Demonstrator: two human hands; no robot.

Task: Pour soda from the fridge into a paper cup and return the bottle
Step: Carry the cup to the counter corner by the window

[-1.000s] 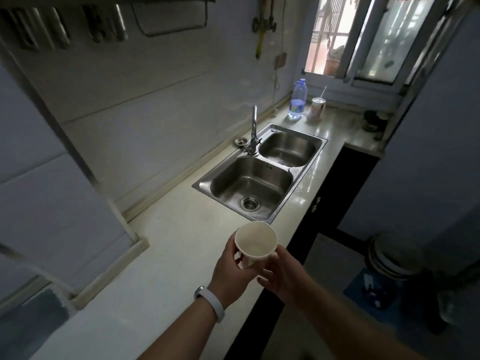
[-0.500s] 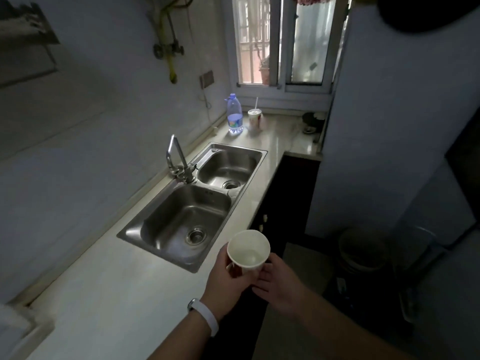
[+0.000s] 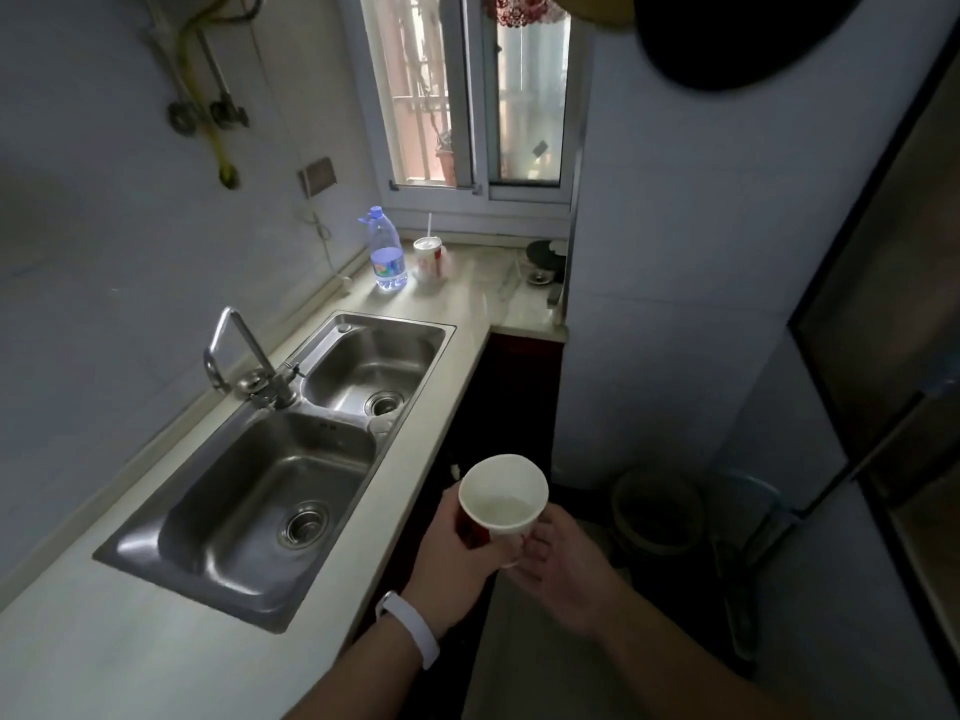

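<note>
A paper cup, white inside with a red print outside, is held upright in front of me, off the counter's front edge. Its inside looks empty. My left hand wraps around its left side. My right hand touches its lower right side with the fingertips. A white band sits on my left wrist. No soda bottle or fridge interior is in view; a dark tall surface stands at the right edge.
A double steel sink with a tap is set in the pale counter. A clear water bottle and a cup with a straw stand by the window. A bucket and a stool sit on the floor.
My view has swung to the right, from the wall and sink toward the window and the right wall. The cup stays held in both hands, now past the counter edge.
</note>
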